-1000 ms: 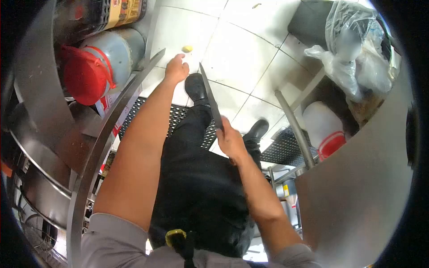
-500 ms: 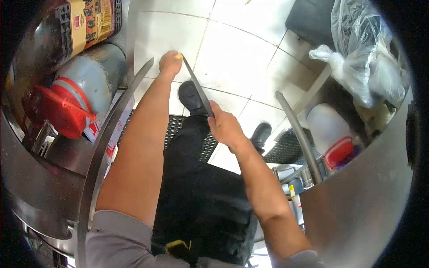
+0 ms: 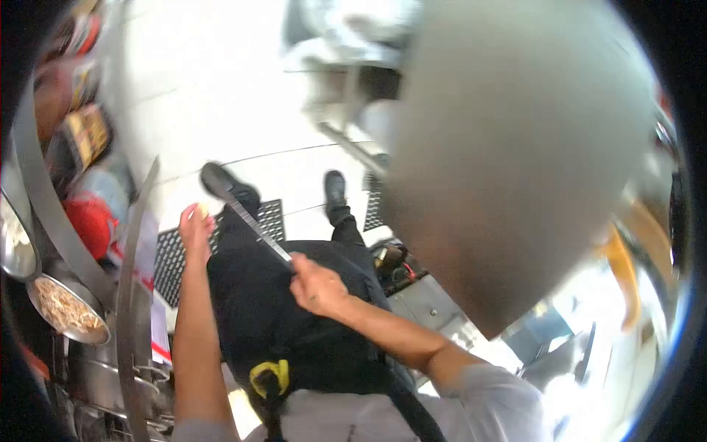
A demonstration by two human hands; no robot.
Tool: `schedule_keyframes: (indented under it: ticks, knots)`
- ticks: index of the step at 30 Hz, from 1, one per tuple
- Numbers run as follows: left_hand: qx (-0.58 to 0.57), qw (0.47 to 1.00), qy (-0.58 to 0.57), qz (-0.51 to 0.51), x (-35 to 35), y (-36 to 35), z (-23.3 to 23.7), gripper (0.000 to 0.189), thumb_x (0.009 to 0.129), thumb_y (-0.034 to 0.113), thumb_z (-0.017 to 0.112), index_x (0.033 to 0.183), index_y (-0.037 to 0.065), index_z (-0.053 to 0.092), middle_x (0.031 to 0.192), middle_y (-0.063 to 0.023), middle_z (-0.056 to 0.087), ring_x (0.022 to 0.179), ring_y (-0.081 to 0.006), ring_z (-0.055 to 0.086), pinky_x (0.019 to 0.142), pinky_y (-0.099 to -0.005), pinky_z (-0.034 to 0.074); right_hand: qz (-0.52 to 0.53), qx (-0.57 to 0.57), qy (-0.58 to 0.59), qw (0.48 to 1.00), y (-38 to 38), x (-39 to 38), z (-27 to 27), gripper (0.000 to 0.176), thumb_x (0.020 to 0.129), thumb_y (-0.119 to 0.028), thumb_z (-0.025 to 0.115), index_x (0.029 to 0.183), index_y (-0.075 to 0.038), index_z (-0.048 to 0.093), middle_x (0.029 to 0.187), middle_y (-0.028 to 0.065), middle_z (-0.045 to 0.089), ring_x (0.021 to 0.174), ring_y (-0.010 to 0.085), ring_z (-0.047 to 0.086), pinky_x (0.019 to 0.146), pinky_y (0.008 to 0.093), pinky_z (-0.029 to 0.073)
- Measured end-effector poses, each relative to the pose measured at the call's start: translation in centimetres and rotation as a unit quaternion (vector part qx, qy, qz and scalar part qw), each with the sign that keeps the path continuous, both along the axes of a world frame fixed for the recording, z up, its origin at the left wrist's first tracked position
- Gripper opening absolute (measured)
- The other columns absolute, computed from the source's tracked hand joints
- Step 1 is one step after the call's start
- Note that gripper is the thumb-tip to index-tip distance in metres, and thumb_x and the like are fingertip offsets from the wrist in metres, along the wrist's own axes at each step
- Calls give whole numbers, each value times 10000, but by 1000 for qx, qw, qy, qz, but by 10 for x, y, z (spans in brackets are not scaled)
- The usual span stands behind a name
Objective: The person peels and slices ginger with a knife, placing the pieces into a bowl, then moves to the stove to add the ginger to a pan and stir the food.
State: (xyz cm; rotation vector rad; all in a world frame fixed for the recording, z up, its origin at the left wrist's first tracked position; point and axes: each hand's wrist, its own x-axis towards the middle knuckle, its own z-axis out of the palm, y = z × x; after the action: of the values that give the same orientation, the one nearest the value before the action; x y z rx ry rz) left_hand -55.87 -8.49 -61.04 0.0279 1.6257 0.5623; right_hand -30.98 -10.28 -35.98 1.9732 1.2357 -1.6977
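My right hand is closed around the handle end of a long knife. The thin blade points up and to the left, over the dark apron and the legs. To the left, my left hand pinches a small pale yellow piece, whose kind I cannot make out. A gap separates that hand from the blade. The knife's handle is hidden inside my right fist.
A steel counter edge runs along the left, with a metal bowl of brownish flakes and a red-capped jug beyond it. A large grey panel stands close on the right. Perforated black mats lie on white floor tiles.
The view has swung to the right and the large panel fills more of it. My left hand with the yellow piece has moved away from the blade's tip and nearer my body.
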Motion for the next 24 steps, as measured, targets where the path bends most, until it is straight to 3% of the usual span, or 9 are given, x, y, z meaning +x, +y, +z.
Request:
schedule_keyframes:
  ticks: [2,5,8,11,15,17,20,24]
  knots:
    - [30,998,-44,-31,12,-4,44,344,1031,259,603,1289,36,552,1052,-51,652,837,-118,650,676,-221,528,-8,68,31,997,6,6,50,422,975,-152,565,1361,-26,449,1064,239,654,959,439,664,840,498,546]
    - [78,988,-125,-53,30,6,101,329,1029,235,597,1281,27,550,1052,-46,651,830,-118,650,676,-220,531,-14,193,66,979,3,13,126,373,986,-134,572,1337,-37,492,997,198,653,895,405,670,753,478,564]
    - [172,962,-200,-72,68,47,186,331,961,119,664,1256,22,550,1040,-71,645,807,-125,651,675,-231,533,-2,309,99,946,4,38,202,354,968,-108,602,1311,-46,538,904,129,641,789,328,667,666,425,565]
    - [269,937,-142,-175,121,84,297,328,934,65,683,1232,15,555,1051,-83,654,856,-137,657,739,-263,549,18,369,125,921,-7,79,270,357,967,-110,608,1311,-39,546,889,119,633,767,333,661,666,424,564]
    - [375,901,-143,-163,197,83,405,334,936,44,676,1239,7,541,1068,-98,658,867,-141,661,743,-259,542,-8,496,106,862,-61,156,317,343,965,-109,594,1297,-27,560,944,143,648,833,336,665,695,424,561]
    - [420,886,-128,-152,235,66,445,340,943,38,667,1250,5,526,1074,-106,661,876,-148,663,738,-258,536,-42,514,60,854,-93,199,332,322,972,-115,590,1280,-22,578,990,152,673,852,344,671,720,431,566]
    - [483,838,-85,-241,273,34,489,315,957,60,657,1238,0,529,1062,-113,671,886,-155,664,732,-265,538,-55,442,-47,894,-144,262,354,322,1000,-140,544,1288,4,549,993,205,680,863,403,670,729,478,557]
    - [504,857,6,-103,314,10,516,256,972,109,653,1194,3,581,1061,-89,686,886,-121,653,731,-260,533,-2,365,-52,930,-164,318,353,285,1009,-163,513,1257,-23,506,926,238,671,816,452,661,702,542,529]
